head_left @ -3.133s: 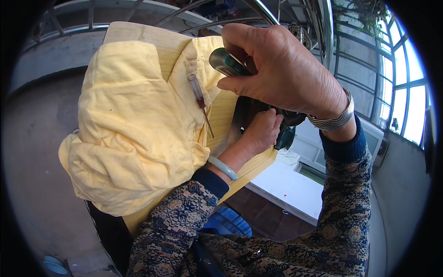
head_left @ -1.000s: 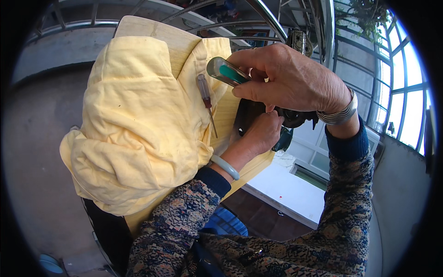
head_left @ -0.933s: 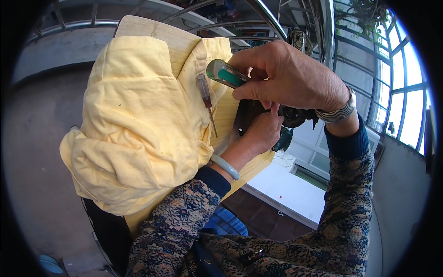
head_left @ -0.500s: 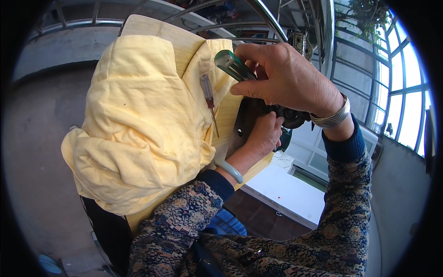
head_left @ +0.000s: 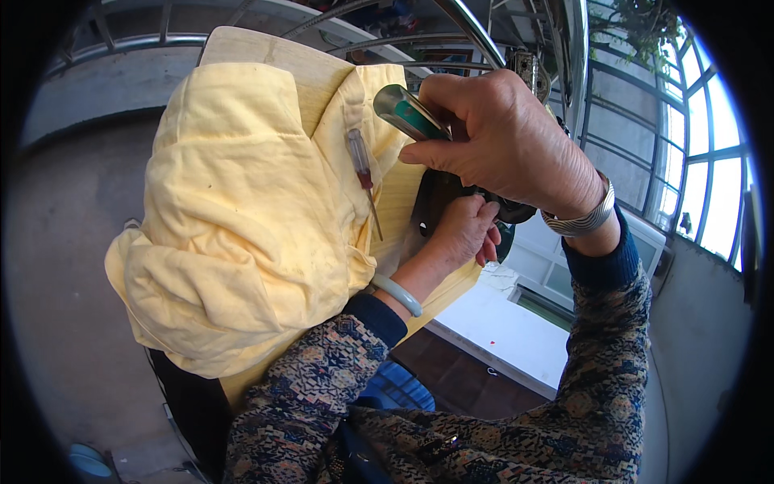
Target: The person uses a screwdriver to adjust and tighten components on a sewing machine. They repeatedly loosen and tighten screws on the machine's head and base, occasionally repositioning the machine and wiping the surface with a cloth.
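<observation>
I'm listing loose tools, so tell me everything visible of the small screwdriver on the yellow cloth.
The small screwdriver has a clear, plastic-looking handle, a dark red collar and a thin, metal-looking shaft. It lies on the right part of the yellow cloth, handle toward the picture's top, shaft slanting down and right, its tip beyond the cloth's edge over the wooden surface. Neither left hand nor right hand touches it. The tip's shape is too small to tell.

Dark patterned sleeves [head_left: 314,379] with navy cuffs [head_left: 379,317], pale bangle [head_left: 399,291] at left, silvery striped wristband [head_left: 587,222] at right.
</observation>
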Tool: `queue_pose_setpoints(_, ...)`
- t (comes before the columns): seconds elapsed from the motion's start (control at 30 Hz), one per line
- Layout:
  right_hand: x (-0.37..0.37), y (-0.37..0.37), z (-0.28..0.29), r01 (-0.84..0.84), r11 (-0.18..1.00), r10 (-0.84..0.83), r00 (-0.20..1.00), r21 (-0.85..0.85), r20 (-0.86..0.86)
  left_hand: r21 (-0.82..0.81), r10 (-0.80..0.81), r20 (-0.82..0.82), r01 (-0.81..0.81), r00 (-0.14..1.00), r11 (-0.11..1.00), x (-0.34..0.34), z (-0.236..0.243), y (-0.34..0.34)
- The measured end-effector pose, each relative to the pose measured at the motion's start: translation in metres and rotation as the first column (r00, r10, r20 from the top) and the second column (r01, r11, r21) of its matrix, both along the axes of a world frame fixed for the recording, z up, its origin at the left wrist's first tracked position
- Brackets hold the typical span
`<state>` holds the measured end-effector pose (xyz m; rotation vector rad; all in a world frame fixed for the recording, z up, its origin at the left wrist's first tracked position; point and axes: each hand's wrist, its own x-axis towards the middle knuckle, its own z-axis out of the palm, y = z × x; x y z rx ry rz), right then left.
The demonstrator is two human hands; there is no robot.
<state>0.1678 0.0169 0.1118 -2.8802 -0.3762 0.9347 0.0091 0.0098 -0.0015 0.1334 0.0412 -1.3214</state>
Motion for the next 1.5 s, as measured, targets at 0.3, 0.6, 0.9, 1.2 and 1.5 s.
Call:
queue_pose_setpoints(0.3,-0.004,0.0,-0.01,-0.011,1.0,0.011,0.997,-0.002,0.073,0.007,0.023,0.078,-0.024,0.997,1.0,0.012,0.005,0.01)
queue_pose_setpoints(0.6,-0.002,-0.009,-0.015,-0.066,0.997,0.068,0.993,-0.028,0.092,0.47,-0.5,0.648,0.216,0.574,0.856,0.097,0.026,0.076)
queue_pose_setpoints(0.9,-0.007,-0.011,-0.015,-0.033,0.999,0.036,0.992,-0.024,0.122,0.452,-0.043,0.712,-0.41,0.701,0.792,0.114,0.013,0.159)
queue_pose_setpoints(1.2,-0.014,-0.003,0.021,-0.066,0.997,0.05,0.962,0.049,0.269,0.469,0.163,0.577,-0.488,0.8,0.736,0.108,0.014,0.167)
queue_pose_setpoints(1.5,-0.118,0.004,0.119,0.648,0.697,-0.715,0.662,0.306,0.226,0.419,-0.06,0.794,-0.473,0.605,0.775,0.08,0.016,0.159)
